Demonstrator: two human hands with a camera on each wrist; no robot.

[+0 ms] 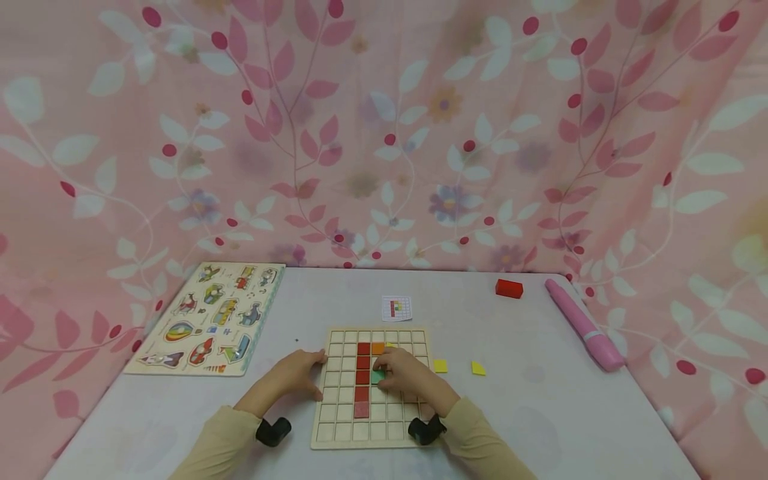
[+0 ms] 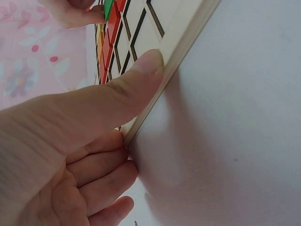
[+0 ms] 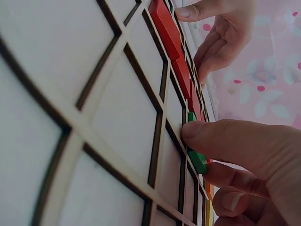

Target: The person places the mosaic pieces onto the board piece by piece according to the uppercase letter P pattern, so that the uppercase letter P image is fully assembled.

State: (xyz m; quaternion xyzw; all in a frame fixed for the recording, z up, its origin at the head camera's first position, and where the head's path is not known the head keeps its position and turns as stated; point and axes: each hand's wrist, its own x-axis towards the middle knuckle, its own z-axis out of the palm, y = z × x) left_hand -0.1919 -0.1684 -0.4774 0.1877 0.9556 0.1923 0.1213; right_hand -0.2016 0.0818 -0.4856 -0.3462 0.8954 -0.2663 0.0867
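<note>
In the head view, a wooden grid board lies flat in front of me. My left hand rests at its left edge, thumb on the rim and fingers against the side. Over the middle of the grid, my right hand pinches a green tile between thumb and index finger, at a cell right of the red column. That column has several red tiles with a pinkish one at its lower end. An orange tile sits beside the top red one, and a yellow tile shows partly behind the hand.
Right of the board lie a yellow square and a yellow rounded piece. Behind it is a small pattern card. A picture puzzle board lies left; a red block and a pink tapered object lie right.
</note>
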